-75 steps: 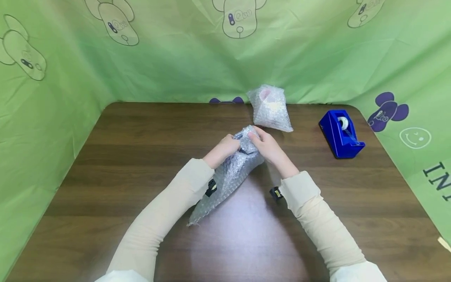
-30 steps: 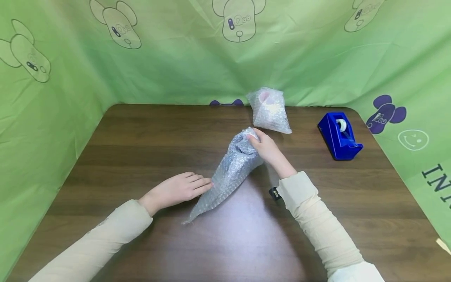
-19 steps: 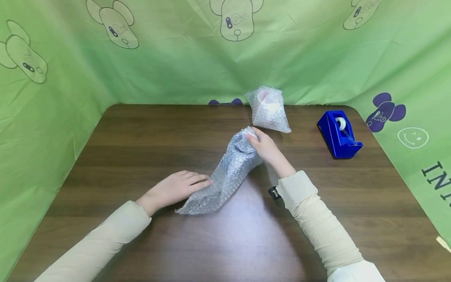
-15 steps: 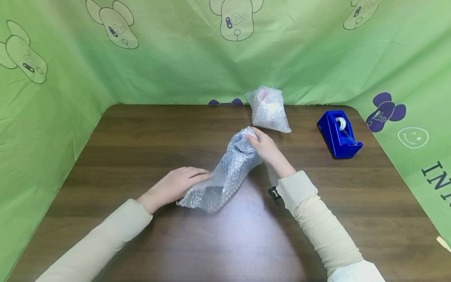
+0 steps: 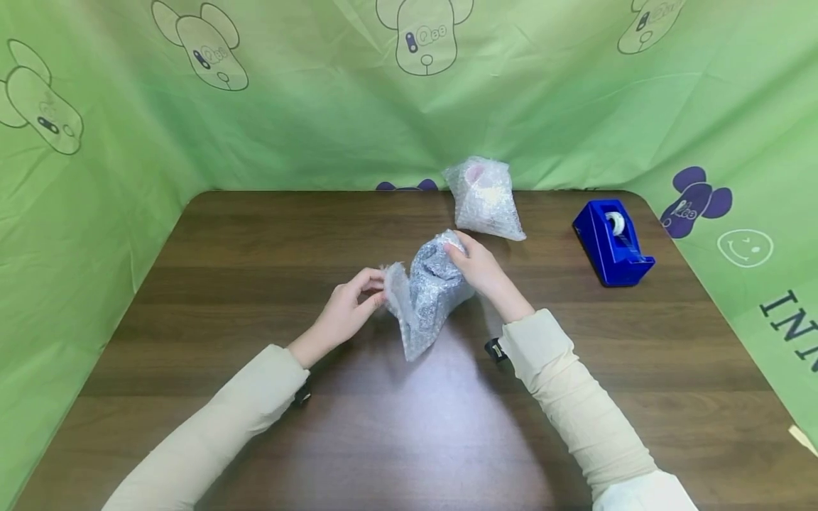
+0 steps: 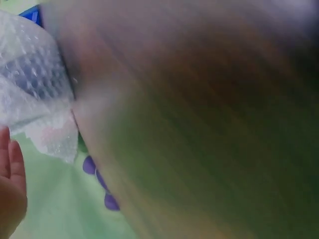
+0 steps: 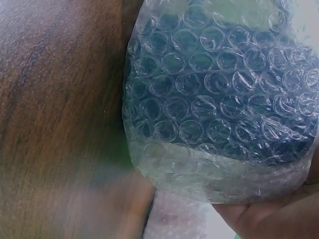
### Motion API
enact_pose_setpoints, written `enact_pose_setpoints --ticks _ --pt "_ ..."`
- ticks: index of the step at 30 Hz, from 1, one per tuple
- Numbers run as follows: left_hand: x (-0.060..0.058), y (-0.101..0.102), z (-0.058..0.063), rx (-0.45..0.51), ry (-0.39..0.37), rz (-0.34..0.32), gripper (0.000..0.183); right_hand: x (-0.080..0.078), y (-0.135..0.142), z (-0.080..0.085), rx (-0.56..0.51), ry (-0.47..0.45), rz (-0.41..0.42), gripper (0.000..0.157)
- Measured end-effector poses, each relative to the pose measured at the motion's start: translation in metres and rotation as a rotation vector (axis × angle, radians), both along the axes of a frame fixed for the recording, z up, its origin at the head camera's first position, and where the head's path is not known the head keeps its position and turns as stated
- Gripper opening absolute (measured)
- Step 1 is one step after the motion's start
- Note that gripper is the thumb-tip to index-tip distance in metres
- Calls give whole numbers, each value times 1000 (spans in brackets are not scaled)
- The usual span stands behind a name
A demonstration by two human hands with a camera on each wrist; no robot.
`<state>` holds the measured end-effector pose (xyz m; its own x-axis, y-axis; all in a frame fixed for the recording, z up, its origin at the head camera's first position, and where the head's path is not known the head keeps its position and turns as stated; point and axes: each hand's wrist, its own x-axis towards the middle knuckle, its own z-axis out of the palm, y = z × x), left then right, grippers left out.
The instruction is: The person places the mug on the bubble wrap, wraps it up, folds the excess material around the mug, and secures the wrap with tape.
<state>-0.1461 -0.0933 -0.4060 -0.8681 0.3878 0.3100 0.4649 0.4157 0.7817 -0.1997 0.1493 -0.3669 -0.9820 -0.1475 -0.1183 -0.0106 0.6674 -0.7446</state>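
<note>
A bubble-wrapped bundle [image 5: 436, 301] stands near the middle of the brown table. Through the bubbles in the right wrist view, the wrapped object [image 7: 214, 99] shows as a dark blue band with paler parts above and below; its kind is hidden. My right hand [image 5: 482, 270] grips the top of the bundle, thumb on the near side. At the left, my left hand [image 5: 341, 312] holds the raised loose flap [image 5: 397, 291] of bubble wrap between thumb and fingers. Only part of the left hand [image 6: 11, 189] shows in the left wrist view, beside the wrap.
Behind the bundle, a second bubble-wrapped package [image 5: 488, 202] with something pinkish inside sits at the table's back edge. A blue tape dispenser [image 5: 615, 245] with a tape roll stands at the right. Green printed cloth [image 5: 307, 135] encloses the table [image 5: 243, 284] at the back and sides.
My left hand has left the top of the bundle, gone down to the wrap's long tail, and folded that tail upward. My right hand has stayed at the top, still gripping.
</note>
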Motion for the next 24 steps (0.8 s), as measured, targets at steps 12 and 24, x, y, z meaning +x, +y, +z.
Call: enact_pose_setpoints --ticks 12,24 --pt "-10 33 8 89 -49 70 18 1 0 0 5 7 -1 56" --pt "-13 61 16 -32 -3 141 21 2 0 -1 -1 -16 -19 58"
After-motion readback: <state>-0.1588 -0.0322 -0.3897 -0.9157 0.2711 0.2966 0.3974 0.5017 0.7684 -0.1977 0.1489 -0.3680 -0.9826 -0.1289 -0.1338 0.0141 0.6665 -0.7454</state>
